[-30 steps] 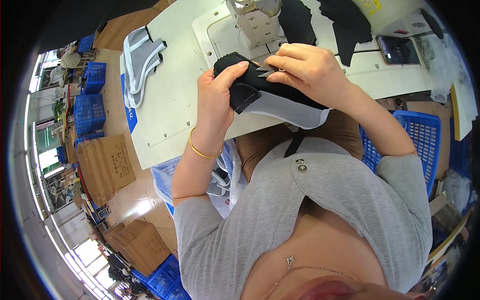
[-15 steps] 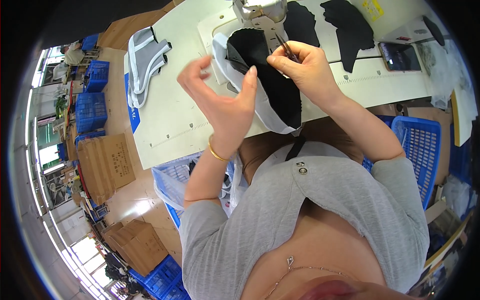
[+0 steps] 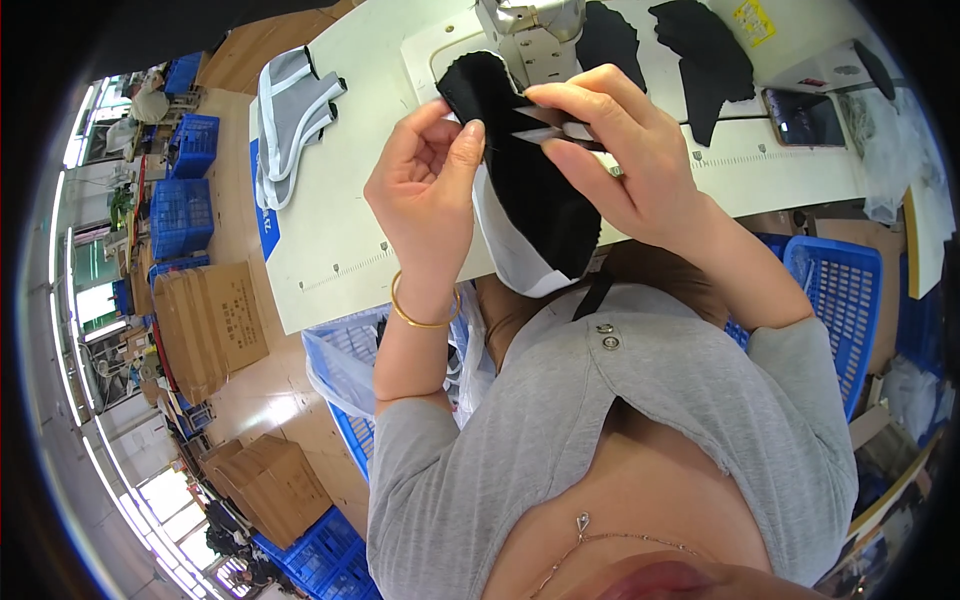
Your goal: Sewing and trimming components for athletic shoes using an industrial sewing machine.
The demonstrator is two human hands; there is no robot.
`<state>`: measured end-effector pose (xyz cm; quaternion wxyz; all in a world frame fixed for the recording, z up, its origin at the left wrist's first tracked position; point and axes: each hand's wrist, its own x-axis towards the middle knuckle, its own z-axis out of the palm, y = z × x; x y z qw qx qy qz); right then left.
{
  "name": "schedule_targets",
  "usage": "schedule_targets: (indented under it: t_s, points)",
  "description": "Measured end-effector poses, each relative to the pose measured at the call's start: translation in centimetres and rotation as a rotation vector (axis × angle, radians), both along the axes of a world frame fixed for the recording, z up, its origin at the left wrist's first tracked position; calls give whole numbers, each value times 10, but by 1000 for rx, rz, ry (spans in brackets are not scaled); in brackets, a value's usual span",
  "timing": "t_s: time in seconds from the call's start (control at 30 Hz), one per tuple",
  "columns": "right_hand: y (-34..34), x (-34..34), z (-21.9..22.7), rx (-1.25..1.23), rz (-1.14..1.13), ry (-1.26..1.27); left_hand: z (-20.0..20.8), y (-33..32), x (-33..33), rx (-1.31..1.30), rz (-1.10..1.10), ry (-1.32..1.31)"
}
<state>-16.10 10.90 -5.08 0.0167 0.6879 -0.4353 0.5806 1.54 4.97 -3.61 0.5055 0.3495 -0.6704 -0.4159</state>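
A sewn fabric piece [image 3: 540, 215], black on its upper face and pale grey-white along its outer side, hangs over the front table edge below the sewing machine [image 3: 535, 30]. My left hand [image 3: 430, 185] is closed on its left edge, thumb and forefinger pinching the fabric. In my right hand [image 3: 635, 160] I hold small thread snips [image 3: 538, 134], their blades apart and pointing left over the black face, close to my left thumb. My right fingers partly hide the handles.
Black cut pieces [image 3: 705, 70] and a phone [image 3: 803, 118] lie at the table's right. A grey piece with white binding [image 3: 290, 130] lies at the left. Blue baskets [image 3: 835, 300] stand below the table edge. Cardboard boxes [image 3: 210, 325] stand on the floor at left.
My left hand has gone from spread fingers to pinching the fabric's edge. My right hand has turned the snips leftward over the piece, with the blades now apart. The fabric has shifted slightly.
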Motion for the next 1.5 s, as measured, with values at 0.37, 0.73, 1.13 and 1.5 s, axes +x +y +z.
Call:
schedule_targets:
  t_s: [0.37,0.73,1.13,1.5]
  points:
    - [2,3,-1,-67,-154,122,5,4,2,226,-248,114]
    - [-13,2,-12,-47,-179,153,4,9,1,342,-293,126]
    - [2,-6,-2,84,-31,-88,-5,5,-2,490,-274,309]
    - [16,12,-20,242,53,-112,-7,12,-6,551,-231,467]
